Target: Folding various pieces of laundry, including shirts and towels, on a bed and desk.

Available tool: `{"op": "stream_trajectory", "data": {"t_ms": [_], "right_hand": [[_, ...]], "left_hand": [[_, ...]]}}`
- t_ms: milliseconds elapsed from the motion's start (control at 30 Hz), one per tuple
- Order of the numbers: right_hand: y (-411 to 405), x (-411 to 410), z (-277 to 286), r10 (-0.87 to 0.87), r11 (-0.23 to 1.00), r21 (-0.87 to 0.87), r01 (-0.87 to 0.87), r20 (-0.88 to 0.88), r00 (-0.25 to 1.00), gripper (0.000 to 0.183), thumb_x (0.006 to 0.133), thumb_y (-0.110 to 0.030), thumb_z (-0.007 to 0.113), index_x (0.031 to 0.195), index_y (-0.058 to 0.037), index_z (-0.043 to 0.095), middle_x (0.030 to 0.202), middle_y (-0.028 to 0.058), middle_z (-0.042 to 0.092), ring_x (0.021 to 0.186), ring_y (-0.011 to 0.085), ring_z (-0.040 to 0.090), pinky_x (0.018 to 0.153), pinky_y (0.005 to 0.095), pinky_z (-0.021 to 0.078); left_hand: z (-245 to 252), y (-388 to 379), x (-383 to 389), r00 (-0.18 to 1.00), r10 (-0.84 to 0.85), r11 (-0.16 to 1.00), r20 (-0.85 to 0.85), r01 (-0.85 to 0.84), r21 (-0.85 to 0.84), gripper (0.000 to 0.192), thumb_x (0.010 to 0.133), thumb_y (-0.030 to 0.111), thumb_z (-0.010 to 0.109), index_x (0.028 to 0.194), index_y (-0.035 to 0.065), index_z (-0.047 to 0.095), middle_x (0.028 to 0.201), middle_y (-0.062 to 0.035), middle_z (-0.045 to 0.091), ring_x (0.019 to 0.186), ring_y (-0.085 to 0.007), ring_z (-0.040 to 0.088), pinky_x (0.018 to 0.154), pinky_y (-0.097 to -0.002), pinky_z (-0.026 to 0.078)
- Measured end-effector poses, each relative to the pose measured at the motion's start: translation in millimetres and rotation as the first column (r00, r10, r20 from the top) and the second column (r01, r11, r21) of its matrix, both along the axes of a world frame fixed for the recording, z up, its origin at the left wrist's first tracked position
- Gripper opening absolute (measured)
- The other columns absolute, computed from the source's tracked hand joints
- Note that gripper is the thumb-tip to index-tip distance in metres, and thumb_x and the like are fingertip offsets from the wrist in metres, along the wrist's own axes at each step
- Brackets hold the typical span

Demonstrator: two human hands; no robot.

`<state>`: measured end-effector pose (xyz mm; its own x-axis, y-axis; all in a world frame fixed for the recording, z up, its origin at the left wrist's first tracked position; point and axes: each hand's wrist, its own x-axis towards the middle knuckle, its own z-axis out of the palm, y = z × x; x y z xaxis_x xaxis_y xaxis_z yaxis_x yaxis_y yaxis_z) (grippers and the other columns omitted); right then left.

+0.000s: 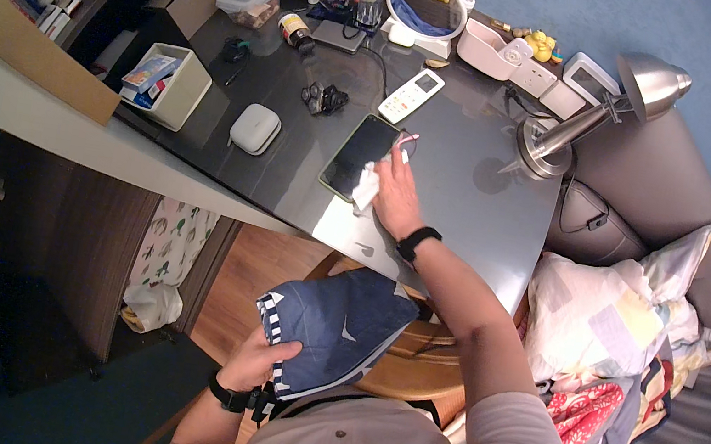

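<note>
My left hand (257, 361) grips the edge of a folded dark blue cloth item (339, 327) with a black-and-white checked trim, held in front of my body below the desk edge. My right hand (399, 194) is on the desk, its fingers over a crumpled white tissue (367, 185). Whether the fingers close on the tissue is hidden. Beside it lies a phone or small tablet (359, 156) with a dark screen and green case. Just past my fingertips are eyeglasses (408, 141) with a pinkish temple, partly covered by the hand.
On the grey desk (447, 215) are a white remote control (411, 96), an electric shaver head (324, 99), a white case (256, 129) and a cream bin (174, 89). A metal desk lamp (579, 132) stands right. A wooden chair (420, 365) sits below; bedding (598, 316) lies right.
</note>
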<state>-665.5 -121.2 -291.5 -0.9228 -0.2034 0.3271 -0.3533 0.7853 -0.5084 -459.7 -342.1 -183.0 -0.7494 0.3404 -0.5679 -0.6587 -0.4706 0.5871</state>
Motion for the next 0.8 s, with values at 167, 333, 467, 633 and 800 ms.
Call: {"op": "stream_trajectory", "data": {"t_ms": [167, 333, 467, 633, 800], "right_hand": [[-27, -41, 5, -0.076, 0.995, 0.064, 0.075, 0.007, 0.997, 0.041, 0.06, -0.005, 0.063, 0.095, -0.0063, 0.043, 0.123, 0.0242, 0.033, 0.1, 0.0376, 0.043, 0.086, 0.0405, 0.0378], [-40, -57, 12, -0.092, 0.976, 0.207, 0.07, 0.1, 0.991, 0.042, 0.064, -0.009, 0.063, 0.101, -0.0082, 0.042, 0.129, 0.0211, 0.03, 0.098, 0.0382, 0.047, 0.083, 0.0413, 0.0399], [-9, -33, 52, -0.131, 0.991, 0.058, 0.119, 0.283, 0.95, 0.033, 0.069, -0.005, 0.05, 0.102, -0.0079, 0.043, 0.111, 0.0137, 0.047, 0.092, 0.0355, 0.051, 0.073, 0.0435, 0.0432], [36, 15, 35, -0.037, 0.888, 0.458, 0.042, -0.021, 0.999, 0.037, 0.072, -0.013, 0.052, 0.109, -0.0124, 0.046, 0.109, 0.0094, 0.05, 0.1, 0.0331, 0.047, 0.085, 0.0483, 0.0343], [87, -6, -2, 0.198, 0.888, 0.427, -0.169, -0.024, 0.98, 0.036, 0.076, -0.015, 0.048, 0.113, -0.0149, 0.051, 0.121, 0.0089, 0.044, 0.104, 0.0311, 0.045, 0.087, 0.0419, 0.037]], "left_hand": [[-5, 0, 5, 0.999, 0.032, 0.999, 0.017, -0.032, -0.022, 0.052, 0.073, -0.005, 0.057, 0.121, 0.001, 0.038, 0.114, -0.0093, 0.051, 0.103, -0.0206, 0.051, 0.088, -0.0339, 0.041], [-1, 3, 2, 0.999, 0.025, 1.0, 0.032, -0.024, -0.015, 0.053, 0.072, -0.006, 0.057, 0.121, 0.0012, 0.038, 0.114, -0.0091, 0.051, 0.103, -0.0202, 0.051, 0.088, -0.0341, 0.041], [-4, 0, 2, 1.0, 0.021, 0.999, 0.018, -0.021, -0.045, 0.053, 0.072, -0.005, 0.058, 0.121, 0.0006, 0.038, 0.114, -0.0092, 0.051, 0.103, -0.0204, 0.051, 0.089, -0.034, 0.04], [-3, 2, -3, 1.0, -0.026, 0.999, 0.013, 0.026, -0.036, 0.054, 0.074, -0.006, 0.056, 0.124, 0.0017, 0.036, 0.118, -0.0087, 0.048, 0.106, -0.0195, 0.049, 0.09, -0.0332, 0.039], [3, 3, -4, 0.997, -0.045, 0.997, -0.056, 0.041, -0.07, 0.056, 0.075, -0.006, 0.055, 0.126, 0.0014, 0.034, 0.121, -0.0081, 0.045, 0.109, -0.0186, 0.046, 0.092, -0.033, 0.037]]}}
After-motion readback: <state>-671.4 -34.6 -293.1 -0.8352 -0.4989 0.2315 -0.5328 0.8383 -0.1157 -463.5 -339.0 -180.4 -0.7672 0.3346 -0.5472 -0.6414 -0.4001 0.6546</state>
